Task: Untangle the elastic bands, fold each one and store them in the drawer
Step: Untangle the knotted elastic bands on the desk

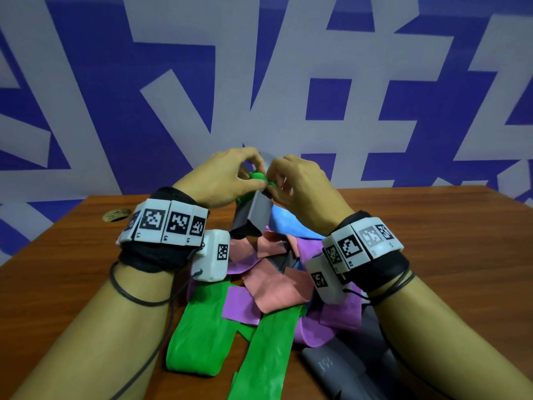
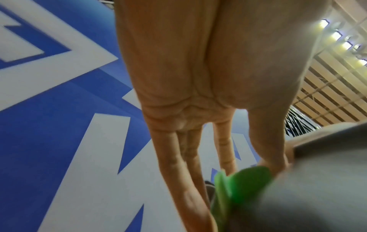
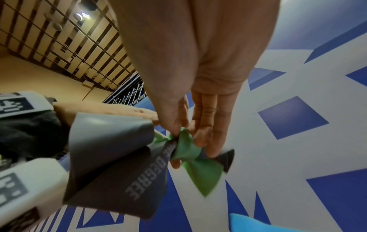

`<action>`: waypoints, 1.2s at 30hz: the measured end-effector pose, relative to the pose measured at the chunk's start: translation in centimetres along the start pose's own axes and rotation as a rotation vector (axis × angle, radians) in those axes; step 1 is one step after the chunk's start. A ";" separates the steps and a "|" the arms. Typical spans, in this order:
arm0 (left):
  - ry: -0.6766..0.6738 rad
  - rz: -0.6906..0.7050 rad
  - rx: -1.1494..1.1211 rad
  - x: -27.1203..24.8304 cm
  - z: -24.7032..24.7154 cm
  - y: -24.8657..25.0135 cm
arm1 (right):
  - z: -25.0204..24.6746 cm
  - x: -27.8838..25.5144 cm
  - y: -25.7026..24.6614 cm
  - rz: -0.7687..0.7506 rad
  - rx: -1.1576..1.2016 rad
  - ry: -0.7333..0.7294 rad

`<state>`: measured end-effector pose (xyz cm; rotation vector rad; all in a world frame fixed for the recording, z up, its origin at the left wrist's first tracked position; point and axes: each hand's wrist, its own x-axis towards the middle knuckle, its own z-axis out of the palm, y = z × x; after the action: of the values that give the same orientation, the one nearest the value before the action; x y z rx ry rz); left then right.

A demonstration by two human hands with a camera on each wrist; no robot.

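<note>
**Q:** Where is the knot, and who has hold of it?

**A:** Raised above the wooden table (image 1: 418, 226), where a green band (image 1: 257, 177) is bunched tight around a grey band (image 1: 255, 210). Both hands meet on it. The left hand (image 1: 227, 177) pinches the green band between thumb and fingertips, its other fingers (image 2: 174, 160) long and close together in the left wrist view. The right hand (image 1: 300, 183) pinches the same green bunch from the other side; in the right wrist view its thumb and fingertips (image 3: 200, 138) are closed on the green fold right against the grey band.

**Q:** How are the arms set?

**A:** Both forearms reach forward from the near edge, wrists lifted, backs of the hands up, knuckles nearly touching. Each wrist wears a black wrap with white blocks of black-and-white square codes (image 1: 161, 223).

**Q:** And the rest of the bands?

**A:** They lie in a heap on the table under the wrists: pink (image 1: 277, 287), purple (image 1: 239, 304), blue (image 1: 291, 223). The green band's long tails (image 1: 199, 336) run toward the near edge. The grey band hangs from the hands into the heap, and more grey (image 1: 334, 368) lies at the near right.

**Q:** Any writing?

**A:** Pale capitals on the grey band read "DEGREE" (image 3: 147, 179); the letters before it are folded away. The mark on the near grey piece is too faint to read.
</note>
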<state>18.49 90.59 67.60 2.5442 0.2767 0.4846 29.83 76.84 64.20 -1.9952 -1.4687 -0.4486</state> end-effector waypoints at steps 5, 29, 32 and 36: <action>0.044 -0.019 0.102 -0.2 0.3 0.1 | -0.2 0.0 -0.4 0.050 -0.051 -0.027; 0.181 0.099 0.231 -0.8 0.2 1.3 | -1.2 0.0 -0.9 -0.023 0.109 0.025; 0.161 0.087 0.220 -0.9 0.0 1.3 | -1.2 0.1 -1.1 -0.044 0.088 0.003; 0.176 0.071 0.188 -1.2 -0.3 1.1 | -1.2 0.0 -1.2 -0.097 0.043 0.017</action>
<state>17.40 89.53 68.11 2.7040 0.3099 0.7433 28.80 76.30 65.45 -1.8887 -1.5565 -0.4693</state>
